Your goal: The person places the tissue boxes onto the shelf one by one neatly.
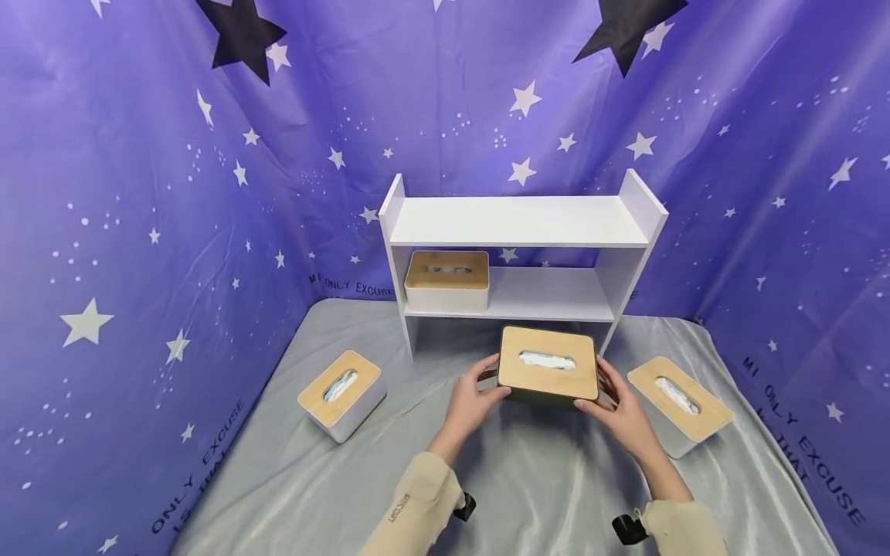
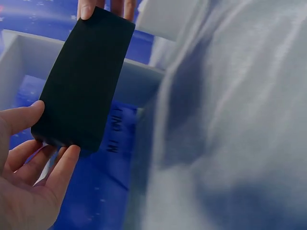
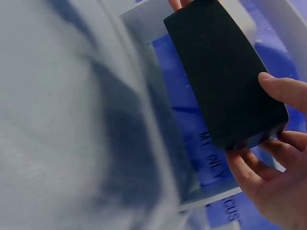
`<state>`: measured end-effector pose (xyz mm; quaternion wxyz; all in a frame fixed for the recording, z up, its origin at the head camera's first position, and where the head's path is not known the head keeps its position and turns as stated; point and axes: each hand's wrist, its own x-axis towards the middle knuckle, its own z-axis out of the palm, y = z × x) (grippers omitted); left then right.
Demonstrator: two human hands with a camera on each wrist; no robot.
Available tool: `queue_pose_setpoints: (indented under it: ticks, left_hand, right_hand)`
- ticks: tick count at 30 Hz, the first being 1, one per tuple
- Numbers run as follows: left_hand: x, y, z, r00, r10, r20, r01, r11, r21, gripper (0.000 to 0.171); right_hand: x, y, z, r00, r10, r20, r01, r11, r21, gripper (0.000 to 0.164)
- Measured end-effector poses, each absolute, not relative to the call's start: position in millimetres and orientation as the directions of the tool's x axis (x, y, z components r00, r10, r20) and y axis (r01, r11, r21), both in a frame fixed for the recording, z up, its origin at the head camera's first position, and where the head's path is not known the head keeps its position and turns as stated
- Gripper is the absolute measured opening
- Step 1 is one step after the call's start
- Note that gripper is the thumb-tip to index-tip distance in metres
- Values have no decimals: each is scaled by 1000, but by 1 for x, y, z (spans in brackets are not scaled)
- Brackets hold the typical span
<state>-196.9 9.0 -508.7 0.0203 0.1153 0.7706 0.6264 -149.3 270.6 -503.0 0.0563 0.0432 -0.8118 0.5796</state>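
Both hands hold a dark green tissue box point(image 1: 548, 361) with a light wood lid, one at each end, in front of the shelf's lower part. My left hand point(image 1: 469, 401) grips its left end, thumb on the near side and fingers around the end. At the opposite end my right hand point(image 1: 622, 409) grips it the same way. White tissue shows in the lid's slot. Both wrist views show the box's plain dark side point(image 2: 84, 81), with the thumb of the right hand point(image 3: 276, 158) pressing its edge.
A white two-tier shelf point(image 1: 518, 220) stands at the back. On its middle board, at the left, sits a white tissue box point(image 1: 447, 297) with a wood lid. Similar white boxes stand on the grey cloth, one at left point(image 1: 354, 409), another at right point(image 1: 670, 428). Starry purple curtains surround the table.
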Motion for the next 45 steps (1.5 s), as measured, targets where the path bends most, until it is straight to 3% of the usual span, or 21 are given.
queue_pose_setpoints:
  ticks: [6,14,21,35,45]
  left_hand:
    - [-204,6,-492,-968,189,163,198,183,963,59]
    - [-214,10,-470,-962,149,230,258,207,944,56]
    - [-218,15,-458,-959,149,240,262,154,953,56]
    - [-242,23,-458,-962,129,242,270,288,919,59]
    - [-255,29,-451,-956,145,254,292,478,828,55]
  right_hand:
    - [-157,271,-484,-974,-7,225,-211,373,-903,86]
    - [-168,275,-459,-969,23,247,-210,454,-866,80]
    - [-175,277,-449,-966,28,255,-220,423,-879,80]
    - [-202,280,-460,-968,82,238,-187,395,-899,77]
    - [-217,278,-458,-963,94,254,-192,424,-885,74]
